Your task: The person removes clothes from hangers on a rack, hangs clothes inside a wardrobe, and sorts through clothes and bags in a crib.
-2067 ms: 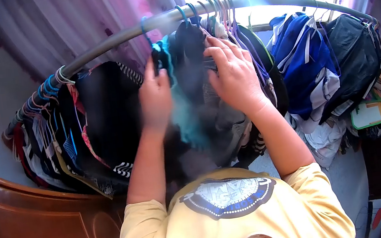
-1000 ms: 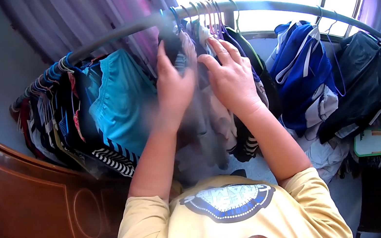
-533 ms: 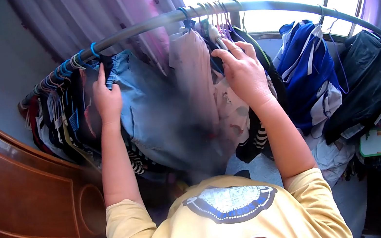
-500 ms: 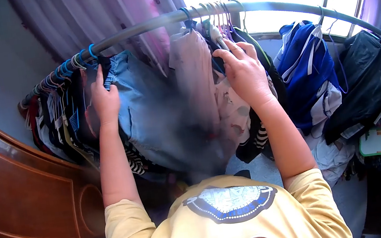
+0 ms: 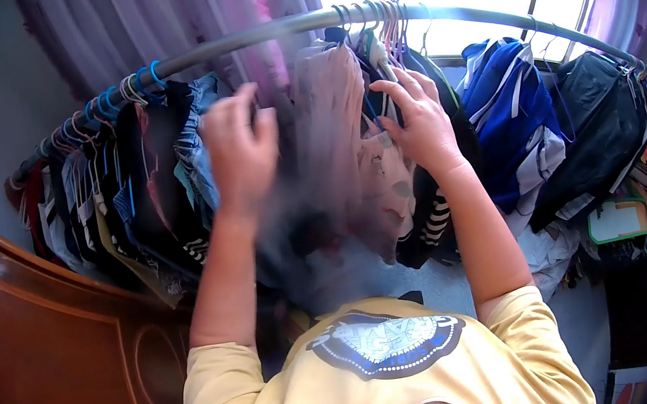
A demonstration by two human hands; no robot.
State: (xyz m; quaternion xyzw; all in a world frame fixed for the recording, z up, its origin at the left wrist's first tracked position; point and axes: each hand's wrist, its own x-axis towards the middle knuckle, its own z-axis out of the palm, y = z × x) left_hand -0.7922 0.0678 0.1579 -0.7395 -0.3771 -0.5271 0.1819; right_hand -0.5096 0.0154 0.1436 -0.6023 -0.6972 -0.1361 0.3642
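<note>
A curtain (image 5: pixel 171 24) hangs beyond the left hand (image 5: pixel 240 156), fingers apart; a rail (image 5: pixel 233 41) arcs above the right hand (image 5: pixel 423 127), fingers parted at hanging clothes (image 5: pixel 332 117).

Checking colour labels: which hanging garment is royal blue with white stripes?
The royal-blue garment beside the black garment at the right end of the rod; the black one shows no blue.

Left hand (image 5: pixel 241 143) — blurred, its fingertips indistinct. Right hand (image 5: pixel 424 124) — grip on the hung clothes (image 5: pixel 389 180) unclear. The pale pink garment (image 5: pixel 330 109) fades into haze at its lower part. Toward the left end of the rail (image 5: pixel 233 43), bunched garments (image 5: pixel 89 199) hide one another's fronts; the shirt print's (image 5: pixel 386 339) small lettering is illegible.
</note>
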